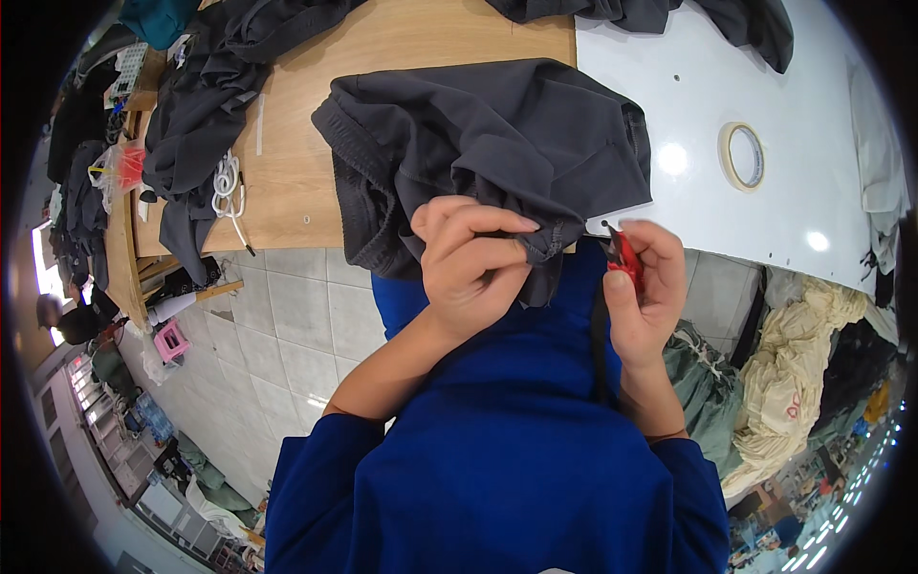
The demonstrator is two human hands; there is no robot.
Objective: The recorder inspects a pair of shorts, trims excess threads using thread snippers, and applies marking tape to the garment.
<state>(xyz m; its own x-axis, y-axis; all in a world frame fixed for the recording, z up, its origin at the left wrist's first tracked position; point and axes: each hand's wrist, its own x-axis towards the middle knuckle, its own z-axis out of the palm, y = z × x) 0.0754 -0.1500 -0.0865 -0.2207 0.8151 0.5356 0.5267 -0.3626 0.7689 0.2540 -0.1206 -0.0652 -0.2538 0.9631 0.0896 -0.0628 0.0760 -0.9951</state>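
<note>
The left hand [473, 258], closed, pinched a seam [548, 240] of the dark grey garment [497, 124], lying lengthwise left to right over the near edge of the counter [296, 191], while the right hand [653, 297], curled around red thread snips [627, 260], was just right of the seam.

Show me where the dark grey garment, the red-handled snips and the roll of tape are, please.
Dark grey garment [497, 124]: head view, on its spread cloth.
Red-handled snips [628, 256]: head view, on the red handle.
Roll of tape [725, 160]: head view, on the left side of its ring.
</note>
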